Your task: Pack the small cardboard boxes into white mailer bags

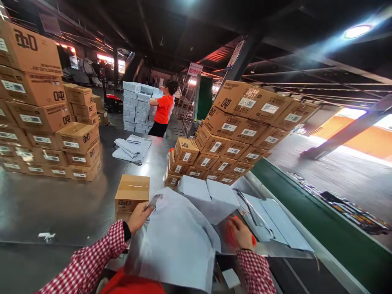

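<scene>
Your left hand (139,216) pinches one grey mailer bag (180,241), hiding one box (131,194) partly; your right hand (240,234) grips something orange, barely visible.

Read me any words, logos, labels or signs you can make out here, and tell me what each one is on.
Cardboard cartons, on every stack: a dark printed logo; its characters cannot be made out for certain.
White shipping labels on the cartons: barcodes and print, too small to read.
Hanging sign behind the person in orange: red characters, too blurred to read.
Slanted sign on the dark pillar: unreadable.
Grey mailer bags at the hands: no text seen.
</scene>
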The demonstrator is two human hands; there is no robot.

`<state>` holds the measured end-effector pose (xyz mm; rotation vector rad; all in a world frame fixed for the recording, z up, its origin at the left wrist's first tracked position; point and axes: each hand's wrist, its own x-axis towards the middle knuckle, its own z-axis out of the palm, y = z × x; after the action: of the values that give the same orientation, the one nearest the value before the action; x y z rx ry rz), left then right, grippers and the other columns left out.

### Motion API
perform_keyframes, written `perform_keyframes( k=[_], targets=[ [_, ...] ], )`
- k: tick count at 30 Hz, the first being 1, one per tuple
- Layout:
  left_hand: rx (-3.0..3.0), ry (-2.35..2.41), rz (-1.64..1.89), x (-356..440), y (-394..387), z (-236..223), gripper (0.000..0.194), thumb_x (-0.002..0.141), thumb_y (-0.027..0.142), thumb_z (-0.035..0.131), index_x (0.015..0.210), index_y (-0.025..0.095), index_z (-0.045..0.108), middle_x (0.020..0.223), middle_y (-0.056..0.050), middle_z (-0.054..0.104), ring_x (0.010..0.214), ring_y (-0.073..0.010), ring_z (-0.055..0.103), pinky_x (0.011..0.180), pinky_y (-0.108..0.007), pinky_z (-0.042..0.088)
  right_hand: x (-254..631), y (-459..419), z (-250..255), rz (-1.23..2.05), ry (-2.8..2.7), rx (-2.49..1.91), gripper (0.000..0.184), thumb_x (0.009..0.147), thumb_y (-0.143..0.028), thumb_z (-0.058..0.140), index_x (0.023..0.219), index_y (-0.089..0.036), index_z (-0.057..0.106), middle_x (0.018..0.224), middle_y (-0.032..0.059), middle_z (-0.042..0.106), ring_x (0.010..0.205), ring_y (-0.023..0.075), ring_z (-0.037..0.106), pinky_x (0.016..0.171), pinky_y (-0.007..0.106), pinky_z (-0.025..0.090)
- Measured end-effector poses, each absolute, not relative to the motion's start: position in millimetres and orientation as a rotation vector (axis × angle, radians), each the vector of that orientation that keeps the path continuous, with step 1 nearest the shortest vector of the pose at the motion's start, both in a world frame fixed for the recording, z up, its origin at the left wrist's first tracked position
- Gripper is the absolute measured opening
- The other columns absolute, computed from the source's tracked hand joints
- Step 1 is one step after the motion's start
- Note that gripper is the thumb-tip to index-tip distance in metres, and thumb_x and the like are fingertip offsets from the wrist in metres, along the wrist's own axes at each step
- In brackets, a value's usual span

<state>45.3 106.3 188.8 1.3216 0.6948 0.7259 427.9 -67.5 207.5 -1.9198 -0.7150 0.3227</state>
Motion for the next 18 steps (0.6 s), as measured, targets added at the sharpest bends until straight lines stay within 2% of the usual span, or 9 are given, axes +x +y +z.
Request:
perform_keyframes(
  k=[3, 4, 5, 7, 9, 12, 14, 16, 18],
  targets=[
    [1.41, 0.719, 0.712, 50, 109, 199, 0.043, 0.076, 0.058, 0.066, 0.074, 0.015, 0.063, 0.071, -0.001, 0.06, 0.075, -0.0187, 0.053, 0.075, -0.03, 0.043, 386, -62, 222, 0.201, -0.769, -1.998, 0.045, 0.059, -0.067, 0.061, 0.072, -0.024, 0.065, 0.083, 0.0143, 0.071, 0.09, 0.0353, 0.066, 0.089, 0.053, 0.049],
    [1.422, 0.713, 0.699, 54, 106, 201, 0.041, 0.075, 0.055, 0.068, 0.073, 0.015, 0.063, 0.069, -0.001, 0.059, 0.073, -0.0182, 0.052, 0.074, -0.03, 0.042, 359, -56, 224, 0.284, -0.867, -1.968, 0.046, 0.071, -0.069, 0.055, 0.074, -0.024, 0.065, 0.084, 0.0134, 0.071, 0.085, 0.0309, 0.067, 0.083, 0.047, 0.051],
    [1.42, 0.698, 0.682, 60, 102, 201, 0.038, 0.072, 0.052, 0.07, 0.075, 0.014, 0.064, 0.07, -0.001, 0.059, 0.074, -0.0182, 0.052, 0.074, -0.03, 0.042, 327, -49, 224, 0.497, -1.002, -1.951, 0.055, 0.079, -0.074, 0.044, 0.068, -0.023, 0.062, 0.073, 0.0117, 0.068, 0.071, 0.0262, 0.064, 0.072, 0.042, 0.051],
    [1.398, 0.662, 0.632, 70, 92, 199, 0.037, 0.068, 0.049, 0.074, 0.079, 0.014, 0.065, 0.075, -0.002, 0.062, 0.075, -0.0187, 0.055, 0.074, -0.03, 0.042, 264, -31, 216, 0.951, -1.087, -1.841, 0.07, 0.079, -0.082, 0.034, 0.077, -0.019, 0.064, 0.071, 0.0099, 0.066, 0.055, 0.0203, 0.058, 0.054, 0.036, 0.045],
    [1.367, 0.614, 0.552, 77, 83, 193, 0.037, 0.066, 0.045, 0.076, 0.084, 0.015, 0.064, 0.078, -0.003, 0.065, 0.076, -0.0193, 0.058, 0.075, -0.03, 0.043, 218, -15, 202, 0.983, -1.111, -1.787, 0.063, 0.076, -0.079, 0.045, 0.077, -0.019, 0.06, 0.067, 0.0064, 0.063, 0.052, 0.0179, 0.056, 0.052, 0.032, 0.042],
    [1.426, 0.552, 0.462, 74, 85, 188, 0.036, 0.064, 0.038, 0.075, 0.09, 0.017, 0.061, 0.082, -0.004, 0.069, 0.08, -0.0218, 0.062, 0.078, -0.032, 0.047, 199, -5, 182, 1.012, -1.041, -1.669, 0.046, 0.076, -0.066, 0.055, 0.077, -0.02, 0.056, 0.058, 0.0011, 0.057, 0.053, 0.0176, 0.056, 0.058, 0.032, 0.046],
    [1.584, 0.602, 0.488, 66, 99, 190, 0.034, 0.066, 0.034, 0.07, 0.094, 0.016, 0.064, 0.093, -0.008, 0.073, 0.091, -0.0253, 0.065, 0.087, -0.036, 0.048, 215, -11, 177, 0.988, -1.037, -1.672, 0.033, 0.077, -0.053, 0.054, 0.075, -0.021, 0.054, 0.059, 0.0001, 0.056, 0.053, 0.0175, 0.056, 0.059, 0.032, 0.046],
    [1.82, 0.707, 0.505, 58, 118, 198, 0.03, 0.074, 0.027, 0.06, 0.099, 0.014, 0.069, 0.106, -0.011, 0.074, 0.103, -0.0266, 0.065, 0.095, -0.037, 0.047, 242, -22, 180, 0.81, -1.111, -1.861, 0.018, 0.078, -0.038, 0.05, 0.074, -0.021, 0.053, 0.062, 0.0011, 0.057, 0.056, 0.0188, 0.058, 0.061, 0.032, 0.045],
    [2.01, 0.775, 0.446, 53, 134, 208, 0.032, 0.078, 0.018, 0.05, 0.1, 0.014, 0.072, 0.109, -0.012, 0.075, 0.106, -0.0257, 0.067, 0.097, -0.036, 0.047, 271, -35, 191, 0.553, -1.192, -2.152, 0.013, 0.078, -0.026, 0.045, 0.074, -0.02, 0.056, 0.069, 0.005, 0.063, 0.067, 0.023, 0.063, 0.068, 0.035, 0.045]
  ],
)
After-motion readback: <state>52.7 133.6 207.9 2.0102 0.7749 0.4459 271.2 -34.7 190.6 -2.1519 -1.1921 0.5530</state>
